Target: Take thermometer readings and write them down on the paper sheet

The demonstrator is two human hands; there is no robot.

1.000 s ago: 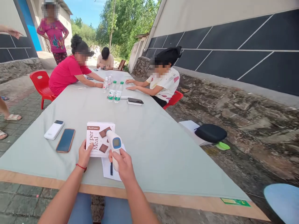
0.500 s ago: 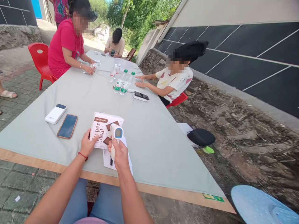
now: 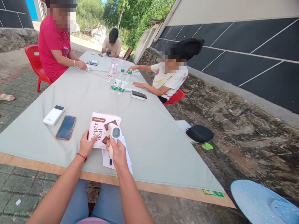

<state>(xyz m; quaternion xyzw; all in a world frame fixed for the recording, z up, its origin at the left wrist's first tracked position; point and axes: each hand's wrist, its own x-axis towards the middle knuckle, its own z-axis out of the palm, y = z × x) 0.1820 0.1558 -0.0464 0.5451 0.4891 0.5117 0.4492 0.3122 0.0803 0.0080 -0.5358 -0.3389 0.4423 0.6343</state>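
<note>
White infrared thermometer [image 3: 113, 137], blue screen facing up, gripped upright-ish in right hand [image 3: 118, 153], head over white "Meal" box [image 3: 102, 130] w/ brown squares; box flat on table, left hand [image 3: 86, 145] touching its near edge.

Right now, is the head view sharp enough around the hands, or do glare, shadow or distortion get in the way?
Head view: sharp around the hands; the box print reads clearly under the left hand, and the thermometer in the right hand shows no glare. The table lies in even shade, while the trees and far ground are brightly sunlit. Wide-angle stretch bends the edges, and faces are blurred out.
</note>
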